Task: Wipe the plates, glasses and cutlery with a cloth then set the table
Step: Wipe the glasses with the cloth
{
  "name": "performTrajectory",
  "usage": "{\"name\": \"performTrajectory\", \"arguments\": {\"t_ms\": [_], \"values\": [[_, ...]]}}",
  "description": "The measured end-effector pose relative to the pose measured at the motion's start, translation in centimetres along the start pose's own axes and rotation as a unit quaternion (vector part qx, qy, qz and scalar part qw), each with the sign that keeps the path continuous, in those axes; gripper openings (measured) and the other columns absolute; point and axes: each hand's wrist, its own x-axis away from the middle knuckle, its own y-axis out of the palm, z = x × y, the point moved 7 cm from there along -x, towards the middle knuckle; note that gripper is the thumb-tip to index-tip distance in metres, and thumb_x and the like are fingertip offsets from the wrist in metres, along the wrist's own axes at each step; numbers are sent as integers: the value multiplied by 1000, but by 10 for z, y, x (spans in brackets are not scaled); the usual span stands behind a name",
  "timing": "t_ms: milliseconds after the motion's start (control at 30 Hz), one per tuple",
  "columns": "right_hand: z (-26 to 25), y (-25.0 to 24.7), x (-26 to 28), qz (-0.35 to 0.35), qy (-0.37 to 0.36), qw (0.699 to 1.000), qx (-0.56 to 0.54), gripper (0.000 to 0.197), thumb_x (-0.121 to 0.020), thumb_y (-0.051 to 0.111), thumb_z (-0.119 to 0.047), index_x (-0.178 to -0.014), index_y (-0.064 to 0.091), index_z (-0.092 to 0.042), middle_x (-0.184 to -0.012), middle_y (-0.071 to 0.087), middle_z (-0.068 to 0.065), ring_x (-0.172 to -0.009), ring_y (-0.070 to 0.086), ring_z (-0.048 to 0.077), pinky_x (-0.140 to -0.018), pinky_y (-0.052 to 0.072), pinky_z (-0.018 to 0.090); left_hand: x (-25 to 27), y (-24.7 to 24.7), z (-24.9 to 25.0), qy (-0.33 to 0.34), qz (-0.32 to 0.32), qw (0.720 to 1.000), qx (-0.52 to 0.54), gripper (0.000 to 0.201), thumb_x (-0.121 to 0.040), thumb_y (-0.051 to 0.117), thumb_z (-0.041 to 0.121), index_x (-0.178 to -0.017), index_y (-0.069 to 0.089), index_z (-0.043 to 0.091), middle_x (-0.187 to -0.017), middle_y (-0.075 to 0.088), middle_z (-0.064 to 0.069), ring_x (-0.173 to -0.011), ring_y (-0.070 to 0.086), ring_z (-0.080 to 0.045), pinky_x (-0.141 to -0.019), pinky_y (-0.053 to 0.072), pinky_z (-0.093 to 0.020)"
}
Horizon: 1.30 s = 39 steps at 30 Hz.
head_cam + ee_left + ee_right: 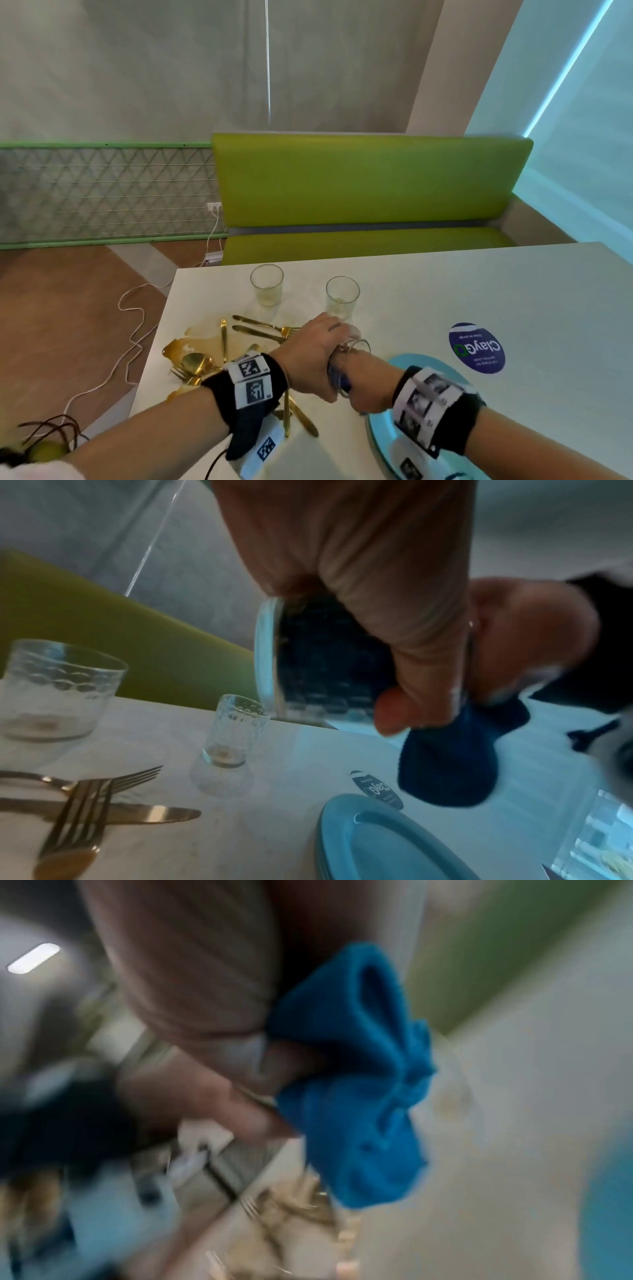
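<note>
My left hand [318, 353] grips a clear glass [356, 344], tilted on its side above the table. A blue cloth [445, 764] is stuffed into the glass [308, 656], and its tail hangs out under my left thumb. My right hand [364, 394] holds the cloth [349, 1069] at the glass's mouth; its fingers are mostly hidden. Two more clear glasses [267, 286] [342, 296] stand upright farther back. Gold cutlery [222, 342] lies heaped to the left. Stacked light-blue plates [421, 361] sit under my right wrist.
The white table [445, 291] bears a round blue sticker [476, 347] right of the hands. A green bench [370, 181] stands beyond the far edge. White cables [130, 308] trail over the floor to the left. The right wrist view is motion-blurred.
</note>
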Motion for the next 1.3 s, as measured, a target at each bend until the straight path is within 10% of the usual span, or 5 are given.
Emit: {"name": "performTrajectory", "arguments": {"t_ms": [200,400,700,1033,1300], "values": [[-2,4,-14,13,2,997,82,42,-88,50,-2,-129,50,-2,-135,48,15,-127,43,29,-105,33,31,-1,4,-13,-82,-61,994,34,84,-53,83,17,-127,44,22,-122,46,0,-113,38,-14,-98,41,-32],[6,-1,-8,36,25,909,-415,27,-57,52,0,-81,54,-13,-77,54,2,-68,56,8,-55,41,15,6,2,-8,-12,39,997,-67,83,-44,84,24,-121,54,15,-115,58,-7,-105,53,-27,-89,48,-41],[-10,3,-12,18,-15,978,208,46,-80,59,-11,-125,51,-4,-127,52,13,-121,44,28,-99,41,32,-1,3,-19,-91,-33,994,45,88,-51,83,15,-130,43,19,-123,46,-2,-116,36,-16,-98,40,-34],[19,-33,-17,139,77,840,-518,9,-51,48,-4,-59,46,-9,-69,47,7,-62,42,14,-51,36,22,-7,-19,-15,55,215,972,-73,47,-70,59,30,-114,49,18,-104,64,-10,-96,50,-20,-86,44,-34],[-5,12,-25,38,-42,965,256,34,-57,80,-33,-89,76,-22,-97,73,0,-98,66,19,-82,53,30,-11,10,-29,-132,-197,968,80,76,-55,81,4,-122,49,24,-107,47,3,-96,49,-12,-77,47,-24]]}}
